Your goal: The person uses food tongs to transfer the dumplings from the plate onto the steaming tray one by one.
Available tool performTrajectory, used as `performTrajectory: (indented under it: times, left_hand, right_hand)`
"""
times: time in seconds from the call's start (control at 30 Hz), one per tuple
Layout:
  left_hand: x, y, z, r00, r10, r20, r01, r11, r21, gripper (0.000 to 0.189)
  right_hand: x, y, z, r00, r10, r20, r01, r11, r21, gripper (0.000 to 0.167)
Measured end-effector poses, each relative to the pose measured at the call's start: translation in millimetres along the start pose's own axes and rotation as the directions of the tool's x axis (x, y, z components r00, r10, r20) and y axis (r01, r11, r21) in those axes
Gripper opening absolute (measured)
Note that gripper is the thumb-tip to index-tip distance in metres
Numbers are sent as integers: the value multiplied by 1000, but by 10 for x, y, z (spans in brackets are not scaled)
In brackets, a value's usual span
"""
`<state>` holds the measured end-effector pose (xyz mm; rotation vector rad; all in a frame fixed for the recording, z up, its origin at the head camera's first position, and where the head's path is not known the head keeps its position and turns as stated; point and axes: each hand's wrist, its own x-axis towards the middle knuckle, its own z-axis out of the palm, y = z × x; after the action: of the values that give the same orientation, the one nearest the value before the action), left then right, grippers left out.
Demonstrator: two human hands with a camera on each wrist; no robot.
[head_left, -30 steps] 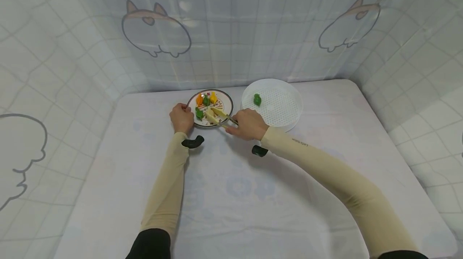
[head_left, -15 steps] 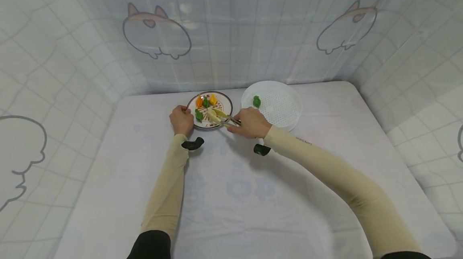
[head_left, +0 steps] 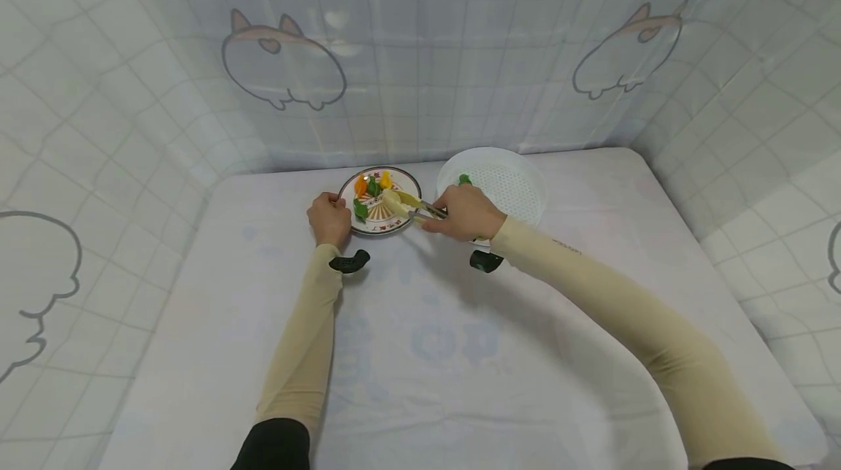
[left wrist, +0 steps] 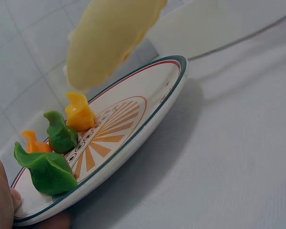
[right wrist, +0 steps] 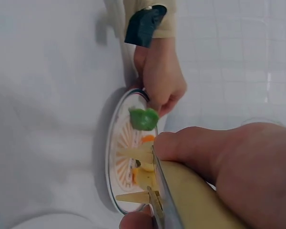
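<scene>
My left hand (head_left: 330, 219) pinches the left rim of a round patterned plate (left wrist: 133, 136), thumb above and a finger below. On the plate sit a green dumpling-shaped piece (left wrist: 47, 174) near that hand, another green piece (left wrist: 61, 133), an orange one (head_left: 361, 186) and a yellow one (left wrist: 80, 113). My right hand (head_left: 468, 212) grips metal tongs (right wrist: 164, 191) with pale yellow tips. These tips stand apart over the right part of the plate; the near tip (left wrist: 112, 40) looms large in the left wrist view.
To the right of the plate stands a round white perforated tray (head_left: 522, 189). A green piece (head_left: 465, 179) in it is partly hidden behind my right hand. A white cloth (head_left: 420, 353) covers the table, and a tile-patterned curtain (head_left: 420, 54) hangs behind.
My right hand and the tongs have shifted right and slightly away from me, toward the white tray, now partly covering its green piece. The left hand and plate stay nearly still.
</scene>
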<state>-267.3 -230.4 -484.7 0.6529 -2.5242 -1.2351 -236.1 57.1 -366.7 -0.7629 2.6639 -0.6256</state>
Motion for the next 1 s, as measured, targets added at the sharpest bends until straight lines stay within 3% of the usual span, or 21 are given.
performTrajectory:
  times: [0.53,0.77,1.0]
  left_hand:
    - [35,12,34,1000,21,-3,-21,1000,-2,25]
    - [21,23,-15,1000,11,-4,-11,1000,4,27]
    - [16,-12,-46,998,50,-28,-50,999,1,27]
  right_hand:
    - [-164,228,-278,998,11,-60,-13,999,-33,32]
    - [-219,328,-409,995,77,-58,-78,997,-17,39]
    - [-237,497,-486,986,158,-54,-158,987,17,52]
